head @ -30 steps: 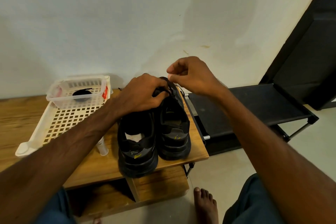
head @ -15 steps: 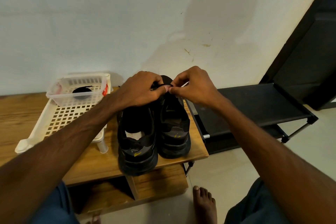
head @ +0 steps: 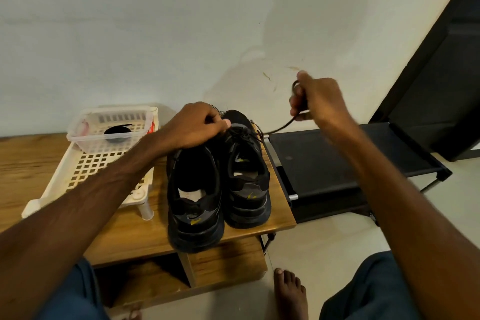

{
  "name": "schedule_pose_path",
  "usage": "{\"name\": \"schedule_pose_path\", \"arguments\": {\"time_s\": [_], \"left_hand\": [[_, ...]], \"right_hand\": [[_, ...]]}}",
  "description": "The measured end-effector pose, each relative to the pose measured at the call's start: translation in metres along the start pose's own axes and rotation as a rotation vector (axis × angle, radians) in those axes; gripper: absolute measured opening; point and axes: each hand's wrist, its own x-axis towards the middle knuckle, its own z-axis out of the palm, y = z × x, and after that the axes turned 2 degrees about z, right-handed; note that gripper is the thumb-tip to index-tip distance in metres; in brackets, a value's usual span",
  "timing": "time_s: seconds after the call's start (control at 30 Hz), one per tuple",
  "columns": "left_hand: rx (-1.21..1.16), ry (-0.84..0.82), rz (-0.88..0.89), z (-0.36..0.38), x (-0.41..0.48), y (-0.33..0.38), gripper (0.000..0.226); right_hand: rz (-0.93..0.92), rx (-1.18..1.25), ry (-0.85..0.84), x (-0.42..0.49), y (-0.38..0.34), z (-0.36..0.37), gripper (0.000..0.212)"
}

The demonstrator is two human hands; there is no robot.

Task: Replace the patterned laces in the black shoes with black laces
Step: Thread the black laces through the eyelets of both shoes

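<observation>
From my end both shoes read black. The nearer shoe (head: 194, 189) has a pale insole, grey heel panels and a yellow fleck. The farther shoe (head: 246, 171) shows the same grey and yellow. The black lace (head: 281, 127) is plain, with no pattern, while the patterned lace (head: 219, 112) is speckled black and white.

I see a cream tray (head: 85, 166) pierced with a grid of square holes. On it is a clear tub (head: 91, 145) with slotted walls and a red patch, and a black coil (head: 118, 132) lies inside. The table (head: 20, 163) is brown wood grain. The rack (head: 324, 163) is black with silver tube ends, and the wall (head: 155, 34) is off-white and blotched.
</observation>
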Motion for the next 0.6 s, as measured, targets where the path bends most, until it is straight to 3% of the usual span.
{"name": "schedule_pose_path", "arguments": {"time_s": [0.1,0.2,0.3,0.4,0.47,0.6], "left_hand": [[-0.359,0.086,-0.097,-0.009,0.0,0.005,0.034],[-0.753,0.132,-0.185,-0.015,0.002,0.01,0.037],[-0.869,0.172,-0.227,-0.017,0.004,0.008,0.034],[-0.423,0.217,-0.168,-0.013,0.003,0.001,0.031],[-0.109,0.242,-0.15,-0.009,0.001,-0.002,0.026],[0.255,0.316,-0.175,-0.007,-0.003,-0.004,0.027]], "right_hand": [[-0.088,-0.466,-0.107,0.002,0.023,0.013,0.045],[-0.044,-0.631,-0.233,0.009,0.04,0.021,0.042],[-0.031,-0.785,-0.269,0.014,0.047,0.025,0.044],[-0.108,-0.869,-0.262,0.01,0.047,0.029,0.034],[-0.201,-0.753,-0.259,0.004,0.041,0.031,0.037],[-0.268,-0.602,-0.379,-0.014,0.024,0.038,0.035]]}}
